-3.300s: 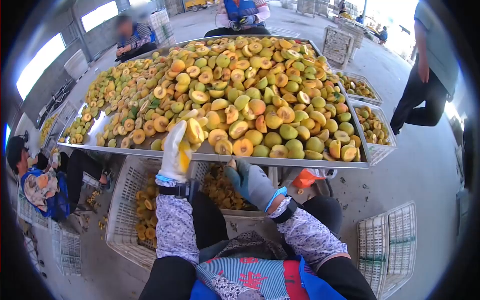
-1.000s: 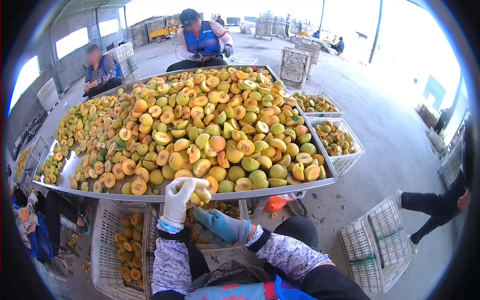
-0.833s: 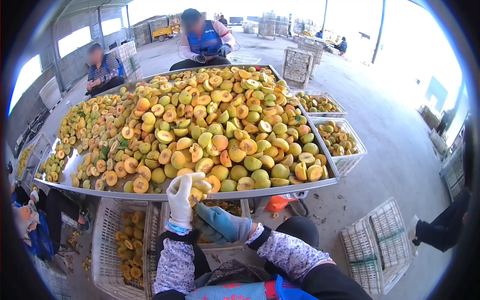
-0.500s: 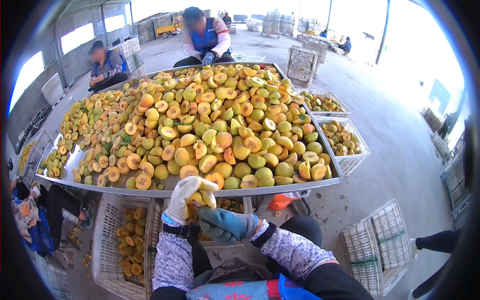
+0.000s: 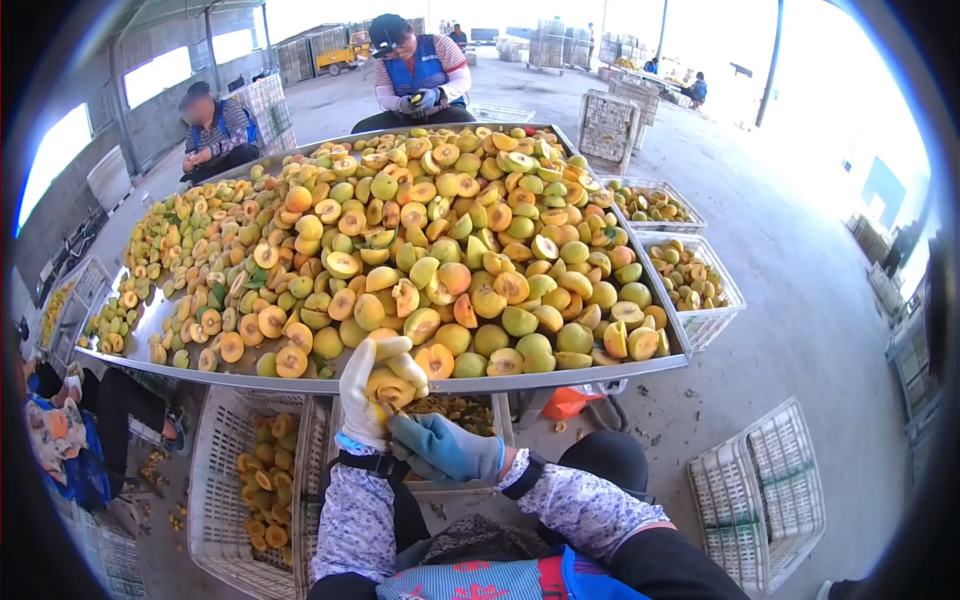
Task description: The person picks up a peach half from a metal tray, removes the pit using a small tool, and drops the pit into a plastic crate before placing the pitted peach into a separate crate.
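My left hand [image 5: 366, 392], in a pale glove, holds a yellow halved fruit [image 5: 388, 388] just below the near edge of the metal table [image 5: 480, 384]. Right beside it, my right hand [image 5: 446, 446], in a blue-grey glove, is closed at the fruit's lower side. A small thin thing shows at its fingertips, too small to make out. Halved yellow and orange fruits [image 5: 440, 250] lie heaped over the table beyond both hands.
Crates of fruit [image 5: 215, 500] stand below the table's near edge, others [image 5: 712, 318] along its right side. Stacked white crates [image 5: 765, 495] are at the lower right. Co-workers sit across the table [image 5: 425, 75], at the far left [image 5: 213, 130] and at the lower left [image 5: 75, 450].
My left hand has turned, showing more of the fruit. My right hand has shifted slightly left and up. The co-worker across the table has raised both hands, with a fruit in them.
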